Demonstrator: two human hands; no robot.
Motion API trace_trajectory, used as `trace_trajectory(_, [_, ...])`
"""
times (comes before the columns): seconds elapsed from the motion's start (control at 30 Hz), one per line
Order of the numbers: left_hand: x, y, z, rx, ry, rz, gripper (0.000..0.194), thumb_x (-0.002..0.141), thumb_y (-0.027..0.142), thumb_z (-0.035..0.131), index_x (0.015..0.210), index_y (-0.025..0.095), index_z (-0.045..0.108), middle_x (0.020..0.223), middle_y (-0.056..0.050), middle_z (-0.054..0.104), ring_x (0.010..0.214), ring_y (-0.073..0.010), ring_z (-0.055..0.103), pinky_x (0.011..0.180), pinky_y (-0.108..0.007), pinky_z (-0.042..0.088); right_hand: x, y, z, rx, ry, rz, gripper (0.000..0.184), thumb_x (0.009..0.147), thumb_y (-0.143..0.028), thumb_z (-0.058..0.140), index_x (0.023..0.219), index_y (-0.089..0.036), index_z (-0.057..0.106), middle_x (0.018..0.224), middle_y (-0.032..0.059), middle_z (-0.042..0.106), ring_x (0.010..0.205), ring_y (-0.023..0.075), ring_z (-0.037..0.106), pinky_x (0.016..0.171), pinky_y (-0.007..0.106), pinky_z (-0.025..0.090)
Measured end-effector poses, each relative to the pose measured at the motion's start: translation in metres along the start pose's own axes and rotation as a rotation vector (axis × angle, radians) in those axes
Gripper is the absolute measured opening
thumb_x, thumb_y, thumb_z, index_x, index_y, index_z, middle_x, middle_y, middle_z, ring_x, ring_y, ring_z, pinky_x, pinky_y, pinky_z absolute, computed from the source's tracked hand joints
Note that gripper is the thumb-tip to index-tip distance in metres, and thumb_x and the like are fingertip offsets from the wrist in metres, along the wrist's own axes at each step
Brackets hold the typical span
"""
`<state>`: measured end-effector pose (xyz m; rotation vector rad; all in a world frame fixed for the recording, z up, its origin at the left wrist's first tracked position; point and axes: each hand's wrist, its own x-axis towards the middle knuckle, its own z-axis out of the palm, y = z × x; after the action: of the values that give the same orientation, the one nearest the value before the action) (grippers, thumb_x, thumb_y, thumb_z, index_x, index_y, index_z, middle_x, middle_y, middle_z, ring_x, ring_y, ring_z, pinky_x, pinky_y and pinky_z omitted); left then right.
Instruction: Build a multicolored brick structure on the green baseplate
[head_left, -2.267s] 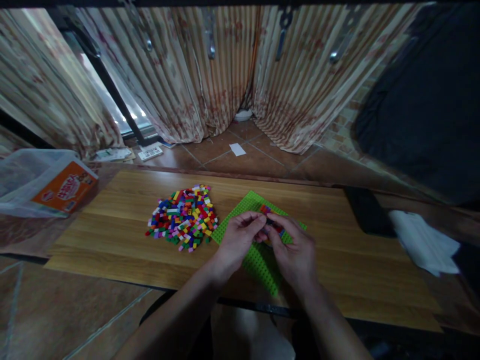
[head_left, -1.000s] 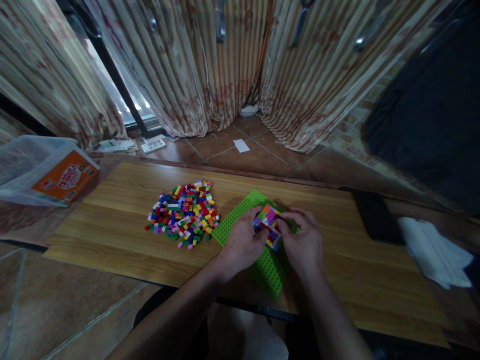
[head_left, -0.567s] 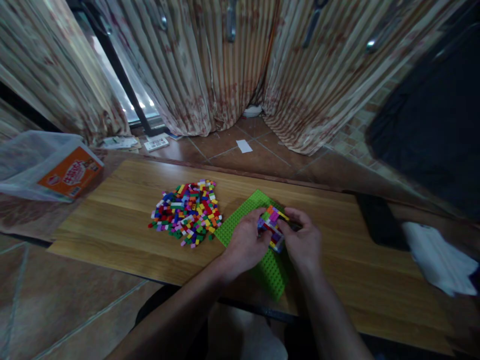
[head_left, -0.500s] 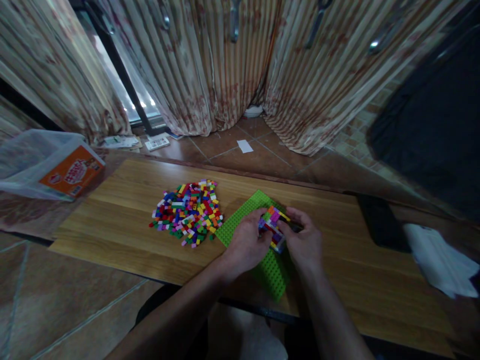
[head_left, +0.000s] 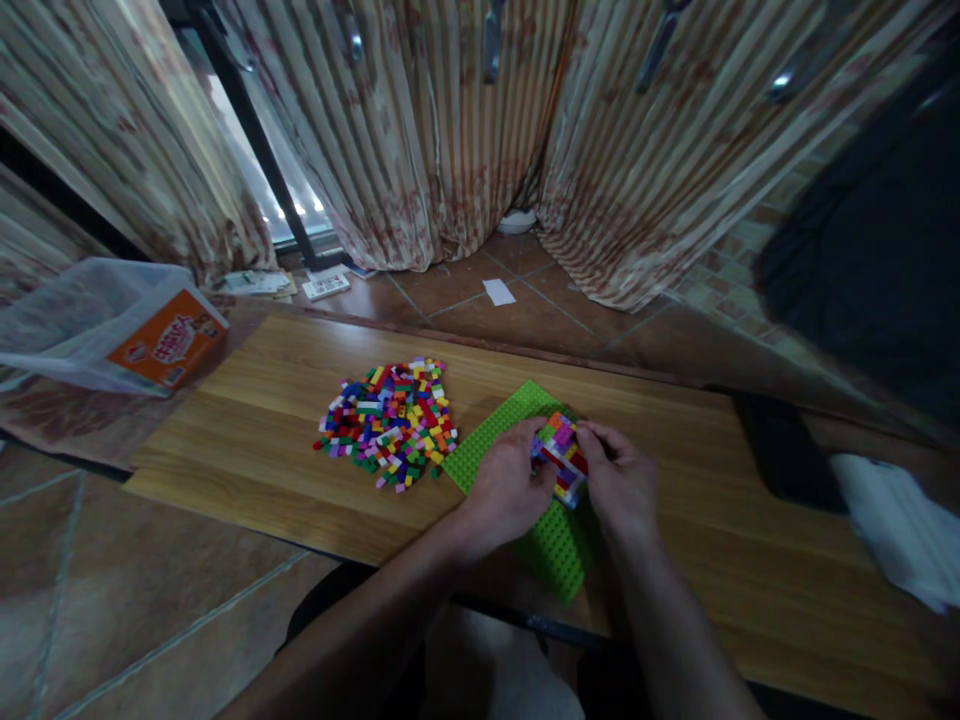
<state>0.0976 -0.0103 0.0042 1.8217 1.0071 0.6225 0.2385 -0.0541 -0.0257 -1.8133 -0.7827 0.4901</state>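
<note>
A small block model (head_left: 564, 448) of many-coloured toy building bricks is over the green studded baseplate (head_left: 551, 550). My left hand (head_left: 511, 485) is closed around the model's left side, thumb along its near edge. At the right side, my right hand (head_left: 621, 478) has thumb and fingers bent together against the model's upper right edge. Orange, magenta, red and white bricks show on the model's upper face. Fingers hide its sides, and whether it touches the baseplate cannot be made out.
Left of the baseplate lies a heap of loose bricks (head_left: 390, 420) on the wooden table (head_left: 247, 440). A clear plastic bin (head_left: 97, 300) with an orange label stands at the far left. A dark flat object (head_left: 784, 450) and white tissue-like sheets (head_left: 896, 520) lie at the right.
The right thumb has drawn back from the model's top to its right edge, uncovering more red bricks. The left hand keeps its hold. The whole view has shifted slightly.
</note>
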Motion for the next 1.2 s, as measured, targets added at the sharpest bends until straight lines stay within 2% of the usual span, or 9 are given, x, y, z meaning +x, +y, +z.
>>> trace_trajectory(0.17, [-0.001,-0.001,0.001,0.019,-0.011,0.015,0.049,0.079,0.015,0.054,0.128,0.017,0.052,0.124,-0.010,0.064,0.111,-0.0240,0.060,0.103,-0.039,0.044,0.001,0.000,0.004,0.030,0.037,0.022,0.039,0.074,-0.052,0.065,0.090,-0.018,0.074,0.089,0.0080,0.075,0.078,0.0224,0.067,0.075,0.037,0.051])
trace_trajectory(0.43, [-0.001,0.000,0.000,0.020,-0.014,0.008,0.050,0.079,0.016,0.054,0.129,0.015,0.052,0.126,-0.012,0.063,0.114,-0.0253,0.059,0.104,-0.039,0.044,-0.001,0.000,0.003,0.021,0.053,0.046,0.036,0.072,-0.049,0.067,0.088,-0.017,0.075,0.089,0.0090,0.075,0.081,0.0242,0.068,0.080,0.041,0.052])
trace_trajectory(0.57, [-0.001,-0.001,0.001,0.013,-0.016,0.035,0.049,0.079,0.015,0.053,0.128,0.015,0.054,0.122,-0.011,0.065,0.110,-0.0247,0.061,0.101,-0.039,0.047,-0.001,0.004,0.003,0.027,0.052,0.015,0.038,0.074,-0.050,0.066,0.090,-0.018,0.075,0.091,0.0093,0.075,0.082,0.0244,0.069,0.080,0.041,0.052])
trace_trajectory(0.77, [-0.002,-0.003,-0.008,0.008,0.023,0.062,0.044,0.081,0.016,0.053,0.124,0.016,0.058,0.120,-0.010,0.067,0.106,-0.0229,0.064,0.096,-0.036,0.050,-0.002,0.003,-0.002,-0.049,-0.009,0.075,0.039,0.076,-0.052,0.064,0.097,-0.021,0.074,0.093,0.0063,0.075,0.081,0.0230,0.069,0.073,0.036,0.052])
trace_trajectory(0.9, [0.011,-0.010,-0.038,0.049,0.191,0.044,0.031,0.084,0.017,0.052,0.112,0.017,0.065,0.107,-0.008,0.072,0.095,-0.0198,0.067,0.089,-0.032,0.052,-0.003,0.000,-0.009,-0.181,-0.042,0.103,0.046,0.082,-0.058,0.053,0.104,-0.023,0.074,0.096,0.0076,0.075,0.085,0.0260,0.068,0.072,0.038,0.050])
trace_trajectory(1.0, [0.022,-0.020,-0.076,0.182,0.341,0.001,0.024,0.084,0.014,0.050,0.096,0.017,0.069,0.091,-0.007,0.073,0.082,-0.0184,0.067,0.079,-0.030,0.051,-0.003,-0.004,-0.013,-0.239,-0.022,0.083,0.048,0.084,-0.058,0.048,0.104,-0.022,0.073,0.100,0.0089,0.075,0.091,0.0283,0.067,0.076,0.040,0.049])
trace_trajectory(1.07, [0.026,-0.028,-0.102,0.331,0.452,-0.089,0.023,0.082,0.010,0.049,0.088,0.016,0.071,0.086,-0.008,0.073,0.081,-0.0194,0.067,0.078,-0.029,0.050,-0.002,-0.008,-0.014,-0.271,-0.019,0.073,0.048,0.083,-0.058,0.048,0.103,-0.022,0.074,0.101,0.0093,0.074,0.093,0.0294,0.067,0.078,0.041,0.048])
trace_trajectory(1.2, [0.022,-0.045,-0.140,0.583,0.418,-0.260,0.025,0.078,0.012,0.053,0.089,0.019,0.075,0.086,-0.010,0.074,0.084,-0.0231,0.067,0.076,-0.030,0.048,-0.001,-0.013,-0.014,-0.304,-0.016,0.072,0.047,0.081,-0.056,0.049,0.101,-0.021,0.074,0.099,0.0099,0.074,0.093,0.0300,0.067,0.079,0.041,0.048])
